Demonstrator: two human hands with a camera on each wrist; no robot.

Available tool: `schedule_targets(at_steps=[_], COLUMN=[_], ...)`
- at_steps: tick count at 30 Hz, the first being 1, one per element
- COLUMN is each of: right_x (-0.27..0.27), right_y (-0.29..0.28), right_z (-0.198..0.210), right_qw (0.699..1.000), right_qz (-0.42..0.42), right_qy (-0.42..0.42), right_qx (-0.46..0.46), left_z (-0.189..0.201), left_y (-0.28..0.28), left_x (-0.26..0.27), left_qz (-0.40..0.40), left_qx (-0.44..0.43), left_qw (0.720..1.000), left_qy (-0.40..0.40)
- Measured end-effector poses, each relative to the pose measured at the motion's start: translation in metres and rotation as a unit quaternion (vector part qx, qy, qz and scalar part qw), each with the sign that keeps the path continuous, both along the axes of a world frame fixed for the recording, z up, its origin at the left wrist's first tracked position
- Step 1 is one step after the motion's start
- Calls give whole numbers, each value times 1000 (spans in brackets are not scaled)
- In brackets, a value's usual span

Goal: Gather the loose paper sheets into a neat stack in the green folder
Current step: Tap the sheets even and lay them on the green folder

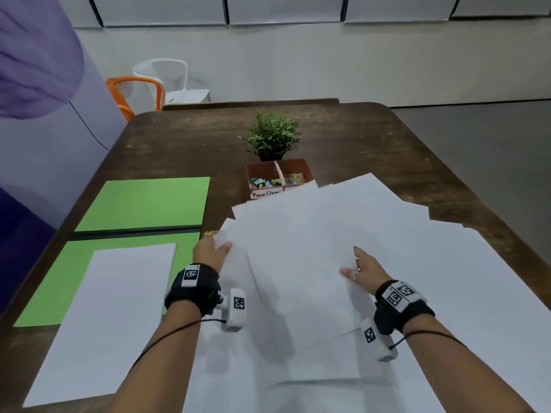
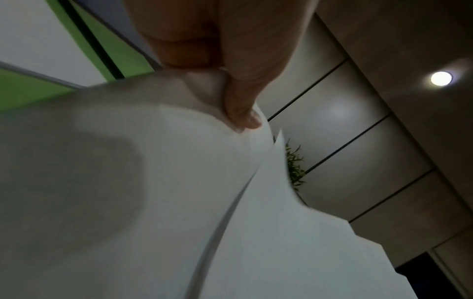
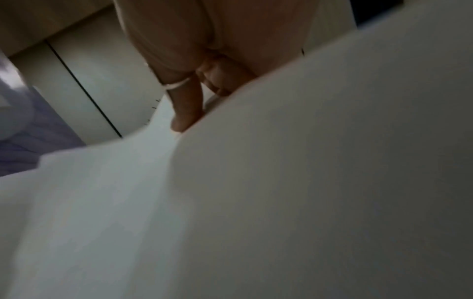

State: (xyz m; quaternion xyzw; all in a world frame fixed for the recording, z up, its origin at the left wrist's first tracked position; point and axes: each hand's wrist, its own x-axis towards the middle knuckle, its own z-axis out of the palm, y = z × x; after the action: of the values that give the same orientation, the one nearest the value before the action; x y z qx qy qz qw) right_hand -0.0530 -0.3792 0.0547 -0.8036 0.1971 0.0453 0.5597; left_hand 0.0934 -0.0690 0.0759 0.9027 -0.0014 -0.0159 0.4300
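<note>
The person is gathering a fanned spread of loose paper sheets (image 1: 313,242) lying over the right half of the wooden table (image 1: 185,144). The left hand (image 1: 212,254) is pinching the left edge of the upper sheets, thumb clamped on top and fingers curled beneath, as the left wrist view shows. The right hand (image 1: 364,271) is gripping the sheets from the other side; its fingers seem to be tucked under the paper, though that view is blurred. The green folder (image 1: 143,204) is lying open by the table's left edge, with a squared stack (image 1: 119,308) already sitting on its near half. The next move likely calls for squaring the held sheets and carrying them left onto that stack. Toward the table's far edge, a potted plant (image 1: 272,135) is standing behind a clip box (image 1: 278,177). Two chairs (image 1: 149,84) are waiting against the pale wall.
</note>
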Motion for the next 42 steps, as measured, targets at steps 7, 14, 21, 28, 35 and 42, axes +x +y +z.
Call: schedule_targets(at_steps=[7,14,21,28,35,42], right_x=[-6,-2,3,29,64,59], right_y=[-29,-50,-48,-22,-17,25], right_z=[-43,-44,-19,-5,-7,-12], right_qw=[983,978,985,944,898,938], right_qz=[10,42,-161,-297,-417,-340], right_qy=[115,92,-34,-144,-135,-39], right_qx=[-140,-183,-57,-9,44,60], left_z=[-5,-11,-39,-53,-49,-59], left_y=[13,8,20,21,17,11], left_x=[19,41,45,33,28,24], left_qz=[-40,-98,65,49,-32,-81], left_qx=[178,221,82,84,90,-63], left_qw=[981,963,986,989,994,988], left_qy=[72,122,129,112,44,118])
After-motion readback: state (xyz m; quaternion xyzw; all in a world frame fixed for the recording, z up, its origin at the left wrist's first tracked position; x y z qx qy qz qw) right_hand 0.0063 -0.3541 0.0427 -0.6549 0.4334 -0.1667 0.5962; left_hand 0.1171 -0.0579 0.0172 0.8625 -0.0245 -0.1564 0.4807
